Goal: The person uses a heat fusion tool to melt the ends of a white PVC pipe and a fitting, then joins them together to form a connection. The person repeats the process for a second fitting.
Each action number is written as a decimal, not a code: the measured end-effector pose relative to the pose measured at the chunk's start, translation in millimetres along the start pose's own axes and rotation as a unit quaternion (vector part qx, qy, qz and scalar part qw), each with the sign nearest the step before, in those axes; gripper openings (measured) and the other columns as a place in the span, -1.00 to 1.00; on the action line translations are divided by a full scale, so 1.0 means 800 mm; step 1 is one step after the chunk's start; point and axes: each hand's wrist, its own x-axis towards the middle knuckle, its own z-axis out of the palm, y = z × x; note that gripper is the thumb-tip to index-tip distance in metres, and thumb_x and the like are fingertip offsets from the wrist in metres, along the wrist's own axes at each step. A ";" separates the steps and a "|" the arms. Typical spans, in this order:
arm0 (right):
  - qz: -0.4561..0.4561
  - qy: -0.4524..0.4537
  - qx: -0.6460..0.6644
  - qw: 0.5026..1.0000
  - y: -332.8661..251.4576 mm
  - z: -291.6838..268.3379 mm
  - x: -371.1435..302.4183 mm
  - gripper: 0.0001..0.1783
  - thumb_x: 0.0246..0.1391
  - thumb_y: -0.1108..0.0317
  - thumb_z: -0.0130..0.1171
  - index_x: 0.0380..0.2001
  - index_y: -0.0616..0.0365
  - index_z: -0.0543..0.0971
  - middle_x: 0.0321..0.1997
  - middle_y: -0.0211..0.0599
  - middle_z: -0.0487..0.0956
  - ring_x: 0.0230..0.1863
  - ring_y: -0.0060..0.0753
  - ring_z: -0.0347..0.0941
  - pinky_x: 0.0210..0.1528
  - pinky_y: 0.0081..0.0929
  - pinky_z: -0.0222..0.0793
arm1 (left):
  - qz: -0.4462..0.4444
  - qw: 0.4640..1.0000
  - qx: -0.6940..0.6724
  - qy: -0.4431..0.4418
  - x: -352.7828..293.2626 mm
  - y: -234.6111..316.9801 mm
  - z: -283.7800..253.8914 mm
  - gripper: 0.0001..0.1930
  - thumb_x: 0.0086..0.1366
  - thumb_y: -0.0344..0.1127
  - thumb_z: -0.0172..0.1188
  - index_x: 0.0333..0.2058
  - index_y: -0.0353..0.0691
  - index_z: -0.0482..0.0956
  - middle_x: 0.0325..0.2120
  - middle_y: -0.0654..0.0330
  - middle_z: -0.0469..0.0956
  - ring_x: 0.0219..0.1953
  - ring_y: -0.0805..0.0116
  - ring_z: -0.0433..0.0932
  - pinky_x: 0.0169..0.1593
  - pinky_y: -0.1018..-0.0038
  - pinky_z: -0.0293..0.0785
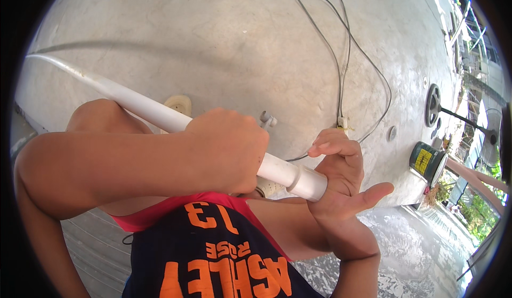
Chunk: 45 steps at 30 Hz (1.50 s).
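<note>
A long white plastic pipe point(144, 107) slants from the far left toward the middle, across my bent leg. Near its right end my left hand point(229, 149) is closed in a fist around it. A short white coupling point(308, 184), wider than the pipe, sits on that end. Against the coupling's open end rests the palm of my right hand point(344, 178). Its fingers are apart and do not wrap round the coupling; the palm hides the end's rim.
Black cables point(349, 47) run over the concrete floor point(213, 26) to a white socket point(342, 122). Beyond my left hand lies a small grey pipe fitting point(268, 119). A dark green bucket point(421, 159) and a black stand with a round base point(433, 106) are at the right.
</note>
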 end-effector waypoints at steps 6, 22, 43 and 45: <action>0.052 0.019 -0.023 0.998 -0.006 0.007 -0.007 0.20 0.25 -0.68 -0.84 -0.20 0.22 0.51 -0.24 -0.16 0.54 -0.10 -0.23 0.31 0.18 -0.23 0.13 | -0.011 1.000 0.012 -0.002 -0.001 0.000 0.005 -0.80 -0.05 -0.27 0.38 -0.48 -0.27 0.80 -0.54 -0.09 0.71 -0.41 -0.08 0.76 -0.24 0.17 0.71; -0.019 -0.031 -0.178 0.983 -0.021 -0.065 0.042 -0.35 0.57 -0.13 -0.15 0.16 0.33 0.51 0.10 -0.12 0.63 -0.07 -0.37 0.52 0.01 -0.33 0.44 | 0.000 0.990 0.051 0.134 0.031 -0.015 -0.032 -0.73 0.14 -0.18 0.38 -0.30 -0.26 0.78 -0.45 -0.06 0.73 -0.32 -0.07 0.75 -0.13 0.12 0.68; 0.060 -0.133 -0.312 0.939 -0.024 -0.058 0.023 -0.33 0.00 0.18 0.66 0.17 0.04 0.61 0.05 -0.19 0.73 -0.01 -0.16 0.72 0.04 -0.31 0.61 | 0.050 0.992 0.028 0.114 0.027 -0.016 -0.023 -0.75 0.16 -0.26 0.36 -0.25 -0.28 0.78 -0.43 -0.11 0.73 -0.30 -0.12 0.74 -0.11 0.09 0.67; 0.063 -0.129 -0.313 0.939 -0.025 -0.058 0.023 -0.33 0.00 0.19 0.66 0.16 0.05 0.62 0.05 -0.18 0.73 -0.01 -0.15 0.72 0.04 -0.30 0.61 | 0.050 0.992 0.038 0.113 0.027 -0.015 -0.023 -0.76 0.16 -0.26 0.36 -0.26 -0.29 0.78 -0.44 -0.12 0.73 -0.31 -0.13 0.74 -0.12 0.08 0.67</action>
